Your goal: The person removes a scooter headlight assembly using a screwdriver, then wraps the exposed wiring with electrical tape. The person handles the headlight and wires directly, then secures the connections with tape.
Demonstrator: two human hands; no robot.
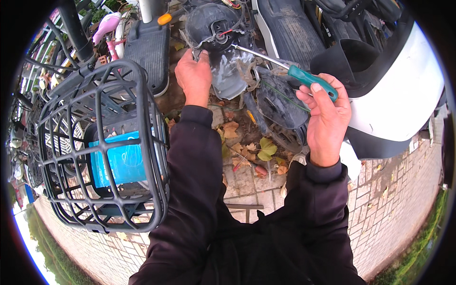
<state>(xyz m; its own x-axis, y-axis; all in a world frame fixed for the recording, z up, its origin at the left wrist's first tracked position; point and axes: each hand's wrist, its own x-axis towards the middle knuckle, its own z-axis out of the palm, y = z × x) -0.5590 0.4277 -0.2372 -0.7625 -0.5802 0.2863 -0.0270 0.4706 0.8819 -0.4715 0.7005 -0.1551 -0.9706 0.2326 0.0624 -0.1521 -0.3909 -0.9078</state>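
Note:
My right hand (pixel 327 114) is closed on the teal handle of a screwdriver (pixel 311 81). The metal shaft slants up and left, and its tip ends at the lower part of a round black housing (pixel 209 23). Whether the tip touches a screw is too small to tell. A red wire (pixel 227 32) shows in the middle of the housing. My left hand (pixel 194 78) is closed at the lower left edge of the housing, its fingertips pinched on a small dark part I cannot make out. Just below the housing hangs a scuffed grey, dirty panel (pixel 230 78).
To the left stands a black basket (pixel 154 166) with a blue box (pixel 118 164) inside. A black footboard (pixel 148 52) lies beyond it. White and black scooter bodywork (pixel 403 90) fills the right. Dry leaves (pixel 267 148) lie on the paving under my arms.

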